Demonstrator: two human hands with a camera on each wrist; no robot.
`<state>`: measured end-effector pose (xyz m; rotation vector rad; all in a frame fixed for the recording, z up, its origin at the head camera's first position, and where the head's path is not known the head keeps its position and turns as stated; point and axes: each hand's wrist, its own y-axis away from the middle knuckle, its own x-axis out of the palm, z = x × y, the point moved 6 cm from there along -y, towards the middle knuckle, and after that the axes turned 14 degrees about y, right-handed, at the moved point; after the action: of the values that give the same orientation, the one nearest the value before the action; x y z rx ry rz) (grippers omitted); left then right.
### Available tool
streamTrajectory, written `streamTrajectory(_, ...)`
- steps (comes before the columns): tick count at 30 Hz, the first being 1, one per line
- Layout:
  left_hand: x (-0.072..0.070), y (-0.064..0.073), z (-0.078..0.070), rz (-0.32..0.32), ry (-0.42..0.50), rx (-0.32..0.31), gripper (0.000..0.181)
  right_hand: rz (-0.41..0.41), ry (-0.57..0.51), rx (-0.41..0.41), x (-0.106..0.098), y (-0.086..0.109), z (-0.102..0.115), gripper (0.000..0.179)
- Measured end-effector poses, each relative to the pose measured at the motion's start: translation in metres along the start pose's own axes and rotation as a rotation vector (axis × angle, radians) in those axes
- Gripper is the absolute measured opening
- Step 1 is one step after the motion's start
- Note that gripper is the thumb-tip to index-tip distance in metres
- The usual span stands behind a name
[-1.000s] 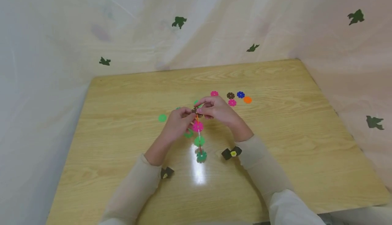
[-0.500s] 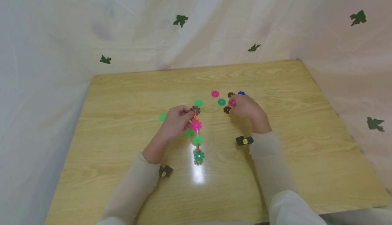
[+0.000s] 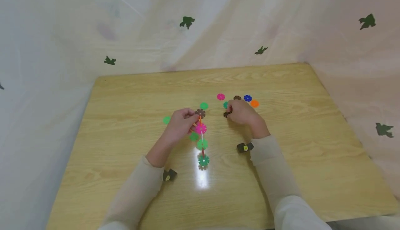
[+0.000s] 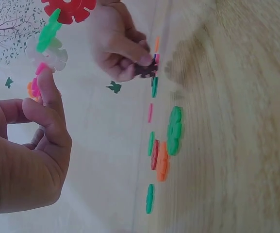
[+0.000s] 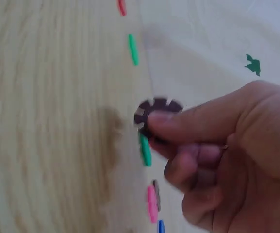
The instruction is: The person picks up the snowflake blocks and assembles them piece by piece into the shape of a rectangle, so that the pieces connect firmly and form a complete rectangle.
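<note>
My left hand (image 3: 178, 127) pinches a chain of notched plastic discs between thumb and fingers. The chain runs toward me, with a brown disc (image 3: 200, 113) at its far end, then orange, a pink disc (image 3: 201, 129), a white one, a light green disc (image 3: 202, 144), red, and a dark green disc (image 3: 203, 160) at the near end. To the right, my right hand (image 3: 245, 113) pinches a loose dark brown disc (image 5: 160, 103) between thumb and forefinger, held above the table in the right wrist view. Fingers partly cover that disc.
Loose discs lie on the wooden table (image 3: 125, 118): a pink one (image 3: 221, 97), a blue one (image 3: 248, 98) and an orange one (image 3: 254, 103) beyond my right hand, and green ones (image 3: 203, 106) around my left. A pale cloth with dark green bird shapes (image 3: 187, 22) hangs behind.
My right hand left the chain, went right to the loose discs, and now comes slightly back left with a dark brown disc. My left hand stays almost still with the chain.
</note>
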<state>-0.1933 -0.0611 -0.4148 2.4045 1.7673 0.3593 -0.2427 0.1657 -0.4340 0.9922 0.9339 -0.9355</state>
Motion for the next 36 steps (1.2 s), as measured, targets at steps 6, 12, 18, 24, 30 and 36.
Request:
streamTrajectory(6,0.001,-0.003,0.002,-0.016,0.001,-0.003,0.014,-0.149,-0.338,-0.171,-0.021,0.010,0.031,0.011)
streamTrajectory(12,-0.004,-0.003,0.001,-0.056,0.030,-0.003,0.015,-0.201,-0.498,-0.289,-0.034,0.024,0.058,0.013)
streamTrajectory(18,-0.002,-0.003,0.001,-0.043,0.074,0.003,0.015,-0.233,-0.487,-0.319,-0.035,0.027,0.067,0.008)
streamTrajectory(24,0.000,-0.006,0.004,-0.019,0.085,0.015,0.015,-0.230,-0.484,-0.332,-0.029,0.026,0.069,0.006)
streamTrajectory(30,-0.001,-0.010,0.011,-0.018,0.095,-0.016,0.015,-0.233,-0.452,-0.325,-0.023,0.023,0.070,0.005)
streamTrajectory(36,-0.001,-0.017,0.025,0.004,0.118,-0.080,0.014,-0.197,-0.421,-0.306,-0.013,0.013,0.066,0.007)
